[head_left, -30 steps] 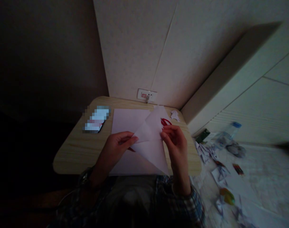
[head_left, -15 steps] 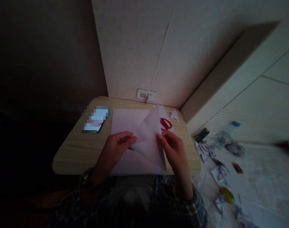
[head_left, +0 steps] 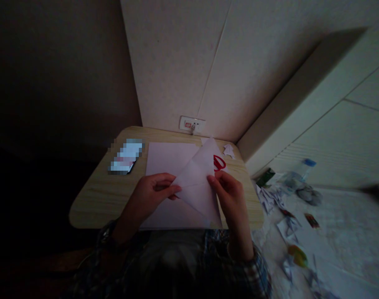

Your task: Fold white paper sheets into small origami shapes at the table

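A folded sheet of white paper, shaped like a long triangle, is held up over the small wooden table. My left hand pinches its left corner. My right hand pinches its right edge. Both hands have their fingers closed on the paper. Beneath it, a flat white sheet lies on the table. Red-handled scissors lie just behind the folded paper, partly hidden by it.
A pixelated flat object lies at the table's left. A small folded paper piece sits at the back right corner near a wall socket. To the right, paper scraps, a plastic bottle and small items litter a pale surface.
The folded paper has tilted slightly, its top corner swinging a little to the right. My right hand has shifted along its edge. My left hand has kept its pinch.
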`<act>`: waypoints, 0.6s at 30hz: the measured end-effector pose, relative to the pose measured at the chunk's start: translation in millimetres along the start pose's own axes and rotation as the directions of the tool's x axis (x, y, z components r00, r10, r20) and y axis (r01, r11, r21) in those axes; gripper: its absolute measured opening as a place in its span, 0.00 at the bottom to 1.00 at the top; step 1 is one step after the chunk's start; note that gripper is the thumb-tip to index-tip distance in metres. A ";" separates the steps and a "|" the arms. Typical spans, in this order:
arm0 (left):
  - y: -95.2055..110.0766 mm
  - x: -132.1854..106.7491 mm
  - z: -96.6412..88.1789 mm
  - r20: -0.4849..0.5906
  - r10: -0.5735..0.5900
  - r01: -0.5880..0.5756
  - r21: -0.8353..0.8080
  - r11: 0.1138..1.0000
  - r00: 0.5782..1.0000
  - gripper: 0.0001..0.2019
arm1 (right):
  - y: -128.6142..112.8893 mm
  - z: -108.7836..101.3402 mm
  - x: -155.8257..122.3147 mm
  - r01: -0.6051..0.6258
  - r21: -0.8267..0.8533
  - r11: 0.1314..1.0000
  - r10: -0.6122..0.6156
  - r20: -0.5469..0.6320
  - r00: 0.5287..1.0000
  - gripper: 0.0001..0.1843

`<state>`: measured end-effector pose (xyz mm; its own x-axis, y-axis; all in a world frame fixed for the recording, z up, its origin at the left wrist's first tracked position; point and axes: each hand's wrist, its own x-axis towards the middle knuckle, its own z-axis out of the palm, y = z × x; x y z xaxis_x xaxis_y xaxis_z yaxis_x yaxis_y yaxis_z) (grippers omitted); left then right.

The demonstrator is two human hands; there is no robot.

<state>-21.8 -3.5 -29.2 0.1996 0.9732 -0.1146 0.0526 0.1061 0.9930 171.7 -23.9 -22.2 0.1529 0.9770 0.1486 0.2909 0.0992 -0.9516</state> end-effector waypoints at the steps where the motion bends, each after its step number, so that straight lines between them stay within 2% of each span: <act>1: -0.5 0.2 -0.2 -0.004 0.000 0.000 0.000 1.000 1.000 0.06 | -0.1 0.2 0.0 0.002 -0.002 1.000 -0.002 -0.005 1.000 0.14; 6: -3.6 2.1 -2.0 0.002 -0.001 0.001 0.036 0.999 1.000 0.07 | -3.6 1.0 -0.4 0.050 -0.054 0.997 -0.051 -0.022 0.998 0.13; 10: -5.6 4.9 -1.3 -0.026 0.002 0.000 0.063 0.998 1.000 0.09 | -7.8 1.9 -0.7 0.121 -0.182 0.976 -0.122 0.010 0.993 0.13; 14: -7.9 5.6 2.1 0.075 -0.001 -0.002 0.040 0.999 0.997 0.09 | -11.6 4.3 -2.1 0.149 -0.246 0.958 -0.135 0.072 0.988 0.12; 18: -7.7 3.2 5.3 -0.013 -0.053 0.053 -0.030 0.998 0.998 0.12 | -13.1 5.6 -3.9 0.123 -0.220 0.968 -0.103 0.101 0.989 0.09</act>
<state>-16.3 -2.3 -37.3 0.1833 0.9688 -0.1670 0.0336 0.1636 0.9860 162.1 -27.9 -11.9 0.0255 0.9756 0.2180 0.5082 0.1751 -0.8432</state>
